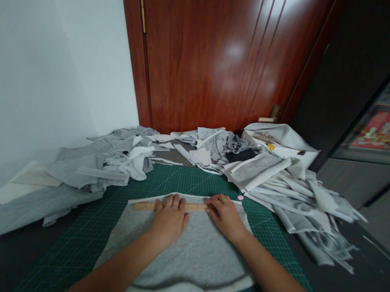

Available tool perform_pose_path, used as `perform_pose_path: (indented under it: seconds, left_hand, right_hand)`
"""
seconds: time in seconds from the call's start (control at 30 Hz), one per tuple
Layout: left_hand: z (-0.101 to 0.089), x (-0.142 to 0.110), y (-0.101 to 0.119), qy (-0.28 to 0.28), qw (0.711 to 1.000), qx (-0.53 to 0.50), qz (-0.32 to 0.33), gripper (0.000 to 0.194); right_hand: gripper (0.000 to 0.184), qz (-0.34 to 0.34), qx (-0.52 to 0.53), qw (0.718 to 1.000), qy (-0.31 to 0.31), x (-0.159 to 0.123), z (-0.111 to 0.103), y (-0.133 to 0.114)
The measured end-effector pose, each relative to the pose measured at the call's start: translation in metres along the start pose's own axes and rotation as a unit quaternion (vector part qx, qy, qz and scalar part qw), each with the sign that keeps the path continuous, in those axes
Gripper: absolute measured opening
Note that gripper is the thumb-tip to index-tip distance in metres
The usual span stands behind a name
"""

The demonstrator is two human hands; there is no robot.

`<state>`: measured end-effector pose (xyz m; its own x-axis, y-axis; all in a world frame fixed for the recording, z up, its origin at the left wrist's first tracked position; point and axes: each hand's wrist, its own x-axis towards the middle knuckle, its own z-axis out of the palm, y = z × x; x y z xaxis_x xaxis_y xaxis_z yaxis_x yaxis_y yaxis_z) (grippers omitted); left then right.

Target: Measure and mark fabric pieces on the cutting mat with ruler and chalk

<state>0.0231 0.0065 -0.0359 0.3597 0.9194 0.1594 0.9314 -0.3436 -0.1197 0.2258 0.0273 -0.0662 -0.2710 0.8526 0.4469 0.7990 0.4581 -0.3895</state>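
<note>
A grey piece of knit fabric (194,260) lies spread on a green cutting mat (182,179), its far edge showing a pale strip like a fold. Along that edge sits a wooden ruler (145,205). My left hand (170,219) rests over the ruler's middle, fingers stretched forward and pressing it down. At the ruler's right end is my right hand (226,216), its thumb and fingers closed around that end; the exact contact there is partly hidden. Just beyond the fabric's far right corner lies a small pink disc (240,197).
Grey and white cloth pieces (78,171) heap along the wall at left. More stacked cloth (285,186) lies at right, with scraps (214,142) at the back. A white box (301,156) holding odds and ends stands before a brown door (210,54). A dark cabinet (365,179) is at right.
</note>
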Motion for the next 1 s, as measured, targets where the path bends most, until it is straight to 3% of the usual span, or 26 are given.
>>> perform_pose_path:
  seconds: [0.2, 0.3, 0.4, 0.47, 0.57, 1.0]
  left_hand:
    - [0.001, -0.008, 0.006, -0.01, 0.999, -0.022, 0.038, 0.048]
    - [0.0, -0.009, 0.007, -0.024, 0.998, -0.027, 0.042, 0.049]
    - [-0.002, -0.009, 0.007, -0.038, 0.998, -0.03, 0.039, 0.05]
    - [-0.003, -0.008, 0.007, -0.045, 0.998, -0.03, 0.036, 0.051]
    - [-0.003, -0.007, 0.008, -0.05, 0.998, -0.032, 0.034, 0.051]
    - [0.001, -0.008, 0.008, -0.041, 0.998, -0.029, 0.036, 0.051]
  right_hand:
    - [0.017, -0.017, 0.021, 1.0, 0.007, 0.002, 0.001, 0.002]
    - [0.017, -0.017, 0.03, 0.999, 0.03, 0.005, -0.008, 0.016]
    - [0.02, 0.049, -0.019, 0.997, 0.065, 0.007, -0.022, 0.044]
    - [0.022, 0.122, -0.074, 0.988, 0.059, 0.006, -0.031, 0.063]
    - [0.024, 0.175, -0.133, 0.975, 0.025, 0.005, -0.037, 0.079]
    - [0.02, 0.183, -0.195, 0.963, -0.026, 0.005, -0.044, 0.073]
